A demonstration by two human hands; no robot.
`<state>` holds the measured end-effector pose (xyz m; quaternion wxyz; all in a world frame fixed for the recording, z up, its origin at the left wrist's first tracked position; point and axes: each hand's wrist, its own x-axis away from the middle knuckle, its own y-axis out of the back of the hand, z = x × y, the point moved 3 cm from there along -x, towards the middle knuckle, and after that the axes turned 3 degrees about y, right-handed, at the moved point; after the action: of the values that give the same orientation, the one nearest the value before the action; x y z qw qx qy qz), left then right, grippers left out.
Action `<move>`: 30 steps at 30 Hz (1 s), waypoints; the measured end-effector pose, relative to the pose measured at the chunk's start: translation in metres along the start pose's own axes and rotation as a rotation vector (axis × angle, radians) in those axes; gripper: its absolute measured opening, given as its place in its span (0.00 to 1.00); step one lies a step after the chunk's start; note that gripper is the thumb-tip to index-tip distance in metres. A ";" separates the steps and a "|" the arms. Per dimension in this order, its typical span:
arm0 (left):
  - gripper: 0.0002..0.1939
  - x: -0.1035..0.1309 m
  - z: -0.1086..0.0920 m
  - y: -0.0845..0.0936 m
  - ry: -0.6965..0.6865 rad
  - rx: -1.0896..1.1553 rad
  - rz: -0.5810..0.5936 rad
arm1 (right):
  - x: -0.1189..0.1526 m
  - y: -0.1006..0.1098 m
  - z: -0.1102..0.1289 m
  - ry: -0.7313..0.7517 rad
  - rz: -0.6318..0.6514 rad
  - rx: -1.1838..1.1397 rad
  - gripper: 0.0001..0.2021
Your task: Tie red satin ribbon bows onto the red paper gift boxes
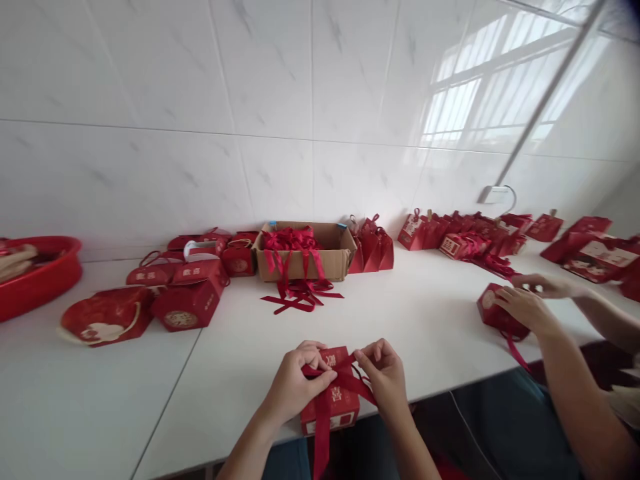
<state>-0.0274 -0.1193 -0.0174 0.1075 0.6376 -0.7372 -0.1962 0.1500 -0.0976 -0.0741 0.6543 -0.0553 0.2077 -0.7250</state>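
Two bare hands work red ribbon (323, 417) over a small red box (337, 408) at the desk's (240, 393) near edge, at six o'clock in the view. The left hand (293, 387) pinches ribbon between thumb and curled fingers above the box lid; the right hand (389, 383) pinches another part between thumb and forefinger.

The likeliest trouble is a slack or lopsided crossing, should either pinch loosen, because the ribbon looks smooth and nothing else visibly clamps it. The box sits right at the edge, a length of ribbon hanging past it — an uneven pull could tip or drag it off. The hanging tail could also catch on clothing. Hard tugging might dent the box, which looks like thin card. At twelve o'clock from the box, a cardboard carton (336, 265) spills loose ribbons (300, 303) in a heap that could tangle when one is drawn out. At two o'clock, a co-worker's hands (533, 307) are at another red box (493, 310), well apart.

Writing: the near box carries pale Chinese characters, partly hidden; the upper one looks like 歡. At ten o'clock, six-sided boxes (193, 303) show what seems to be 歡喜, and a round gold emblem (181, 319) too fine to read. No brand name is legible.
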 end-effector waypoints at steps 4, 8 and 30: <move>0.10 0.008 -0.002 0.001 -0.018 0.021 -0.048 | 0.007 0.018 -0.010 0.009 0.335 0.056 0.30; 0.10 0.017 -0.006 0.002 -0.046 0.046 -0.044 | 0.022 0.022 -0.024 -0.084 0.638 0.167 0.62; 0.14 0.046 0.107 0.029 -0.104 -0.671 -0.239 | -0.016 0.077 -0.033 0.124 0.017 1.529 0.25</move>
<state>-0.1047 -0.1455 -0.1058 0.2497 0.6375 -0.5566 -0.4707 0.2115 -0.0790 -0.1301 0.5031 0.4551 -0.3149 -0.6638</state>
